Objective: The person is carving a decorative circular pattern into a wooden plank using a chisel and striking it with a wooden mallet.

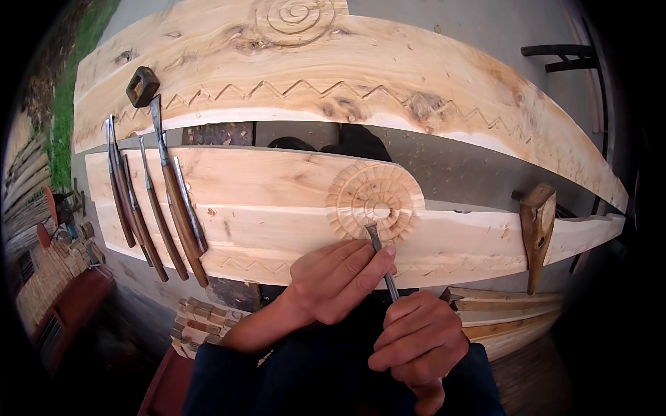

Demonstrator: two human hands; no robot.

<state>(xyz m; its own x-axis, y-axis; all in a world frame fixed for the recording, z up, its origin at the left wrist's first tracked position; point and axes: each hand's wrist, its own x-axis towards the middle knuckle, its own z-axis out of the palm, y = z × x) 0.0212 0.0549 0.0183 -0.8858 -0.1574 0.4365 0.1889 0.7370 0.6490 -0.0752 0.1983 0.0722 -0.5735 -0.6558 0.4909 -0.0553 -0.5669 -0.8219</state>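
A round rosette (383,201) with ringed, petal-like cuts is carved in the near pale wooden board (277,180). The metal blade of a chisel (374,236) meets the rosette's lower part, its shaft slanting down to the right. My left hand (343,277) rests at the board's near edge, its fingers closed round the shaft close to the blade. Lower right, my right hand (420,340) is wrapped about the chisel's rear end; the handle is hidden in the fist. A shallow zigzag line runs along the board's near side.
Several chisels and gouges (156,201) lie across the board's left part. A square metal ring (143,87) sits on the far board (250,69), which bears a spiral and a zigzag. A wooden mallet (538,229) lies at right. Small wood blocks (201,322) are stacked below left.
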